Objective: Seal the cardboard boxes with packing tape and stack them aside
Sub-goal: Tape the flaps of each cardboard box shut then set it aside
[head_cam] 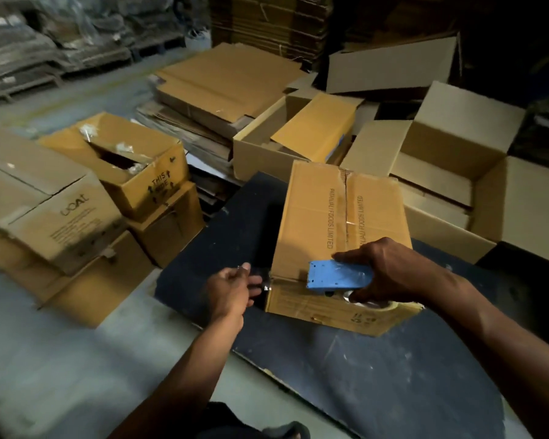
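Observation:
A brown cardboard box (336, 223) with printed lettering lies on a dark board (377, 384), its top flaps closed along a centre seam. My right hand (390, 274) grips a blue tape dispenser (336, 275) held at the box's near top edge, the tape roll (374, 304) hanging over the front face. My left hand (232, 293) pinches the free end of clear tape (260, 282) at the box's near left corner.
Sealed boxes (54, 204) are stacked on the left, one with a torn top (118, 153). Open empty boxes (450, 160) stand behind and to the right. Flattened cardboard (222, 83) is piled at the back. Grey concrete floor (61, 359) lies in front left.

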A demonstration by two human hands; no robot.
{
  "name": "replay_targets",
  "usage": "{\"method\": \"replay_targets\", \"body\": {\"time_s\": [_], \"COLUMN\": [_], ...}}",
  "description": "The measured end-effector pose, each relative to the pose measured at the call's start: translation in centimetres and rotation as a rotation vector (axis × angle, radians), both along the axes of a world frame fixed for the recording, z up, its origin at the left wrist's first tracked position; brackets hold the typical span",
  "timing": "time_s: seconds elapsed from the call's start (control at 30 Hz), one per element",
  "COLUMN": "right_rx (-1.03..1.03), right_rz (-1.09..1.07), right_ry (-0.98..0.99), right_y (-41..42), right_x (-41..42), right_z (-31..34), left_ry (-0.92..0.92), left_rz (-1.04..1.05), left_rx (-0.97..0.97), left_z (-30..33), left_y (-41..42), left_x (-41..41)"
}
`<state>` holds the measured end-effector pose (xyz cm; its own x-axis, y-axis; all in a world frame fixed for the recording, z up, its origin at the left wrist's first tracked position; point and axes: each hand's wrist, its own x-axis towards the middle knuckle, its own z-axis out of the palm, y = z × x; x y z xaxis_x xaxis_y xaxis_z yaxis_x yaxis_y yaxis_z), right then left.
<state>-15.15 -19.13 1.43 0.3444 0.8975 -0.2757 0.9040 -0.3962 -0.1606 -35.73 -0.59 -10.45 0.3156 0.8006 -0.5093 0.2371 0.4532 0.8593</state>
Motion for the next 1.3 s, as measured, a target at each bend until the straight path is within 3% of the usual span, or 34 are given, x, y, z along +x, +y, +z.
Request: {"method": "replay_targets", "body": {"time_s": [0.3, 0.67, 0.8, 0.9, 0.97, 1.03, 1.07, 1.13, 1.2, 1.23, 1.3], "right_rx": [-0.138, -0.281, -0.279, -0.283, -0.299, -0.304, -0.308, -0.305, -0.292, -0.288, -0.286], "right_rz": [-0.017, 0.003, -0.011, 0.004, 0.001, 0.015, 0.036, 0.089, 0.126, 0.148, 0.191], "right_ry": [-0.021, -0.163, -0.157, -0.157, -0.163, -0.181, -0.200, -0.229, -0.242, -0.250, -0.263], "right_y": [2.6, 5.2, 4.9, 4.9, 5.1, 5.1, 5.1, 5.4, 5.8, 5.9, 5.6], "right_x": [-0.7, -1.1, -0.9, -1.2, -1.2, -1.4, -1.6, -1.8, -1.9, -1.9, -2.0], "right_z": [0.0, -0.5, -0.4, -0.5, -0.4, -0.2, 0.0, 0.3, 0.5, 0.6, 0.7], "left_ry": [0.085, 0.094, 0.145, 0.136, 0.185, 0.139, 0.031, -0.184, -0.184, -0.108, 0.019], "left_rz": [-0.094, -0.322, -0.416, -0.374, -0.247, -0.099, -0.095, -0.292, -0.599, -0.699, -0.776], "left_rx": [-0.001, -0.694, -0.772, -0.738, -0.561, -0.123, 0.165, 0.801, 1.393, 1.615, 1.850], "left_z": [-2.8, -5.8, -8.1, -8.6, -8.0, -6.9, -5.8, -2.9, -2.9, -4.2, -6.8], "left_y": [0.5, 1.6, 0.9, 1.0, 1.9, 2.8, 2.7, 1.8, 0.9, 0.8, 1.3], "left_x": [0.1, 0.9, -0.5, -0.2, 0.1, 0.1, -0.1, -0.8, -0.1, 0.5, 1.4]}}
